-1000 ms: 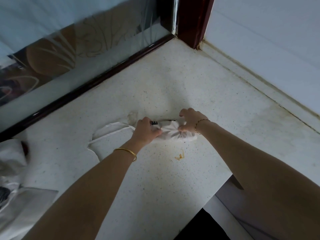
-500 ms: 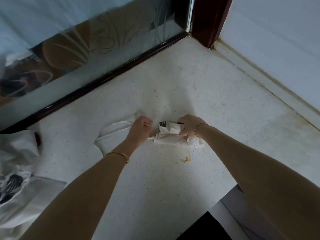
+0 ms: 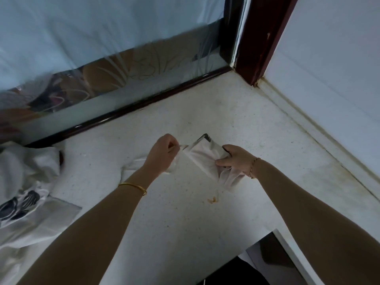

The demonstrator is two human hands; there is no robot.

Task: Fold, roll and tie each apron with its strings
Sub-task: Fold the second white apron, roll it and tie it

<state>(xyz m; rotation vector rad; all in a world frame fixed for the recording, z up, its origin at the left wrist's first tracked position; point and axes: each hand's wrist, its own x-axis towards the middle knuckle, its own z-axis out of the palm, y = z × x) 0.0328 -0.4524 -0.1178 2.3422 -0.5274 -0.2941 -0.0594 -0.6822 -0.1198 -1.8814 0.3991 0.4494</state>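
Note:
A rolled white apron (image 3: 205, 157) with a dark printed corner is held tilted above the speckled counter (image 3: 185, 223). My right hand (image 3: 232, 158) grips the roll near its lower right end, thumb underneath. My left hand (image 3: 162, 151) pinches a white apron string (image 3: 182, 146) and holds it taut from the roll's left side. The rest of the string (image 3: 133, 164) trails down onto the counter behind my left wrist.
A heap of white aprons (image 3: 24, 182) with a dark print lies at the left edge. A glass panel in a dark wooden frame (image 3: 123, 114) runs behind, a white wall (image 3: 329, 79) on the right. The counter's front edge (image 3: 257, 241) drops off at lower right.
The roll has been lifted off the counter and tilted, its dark corner now pointing up. My left hand has moved up and left, drawing the string out tight.

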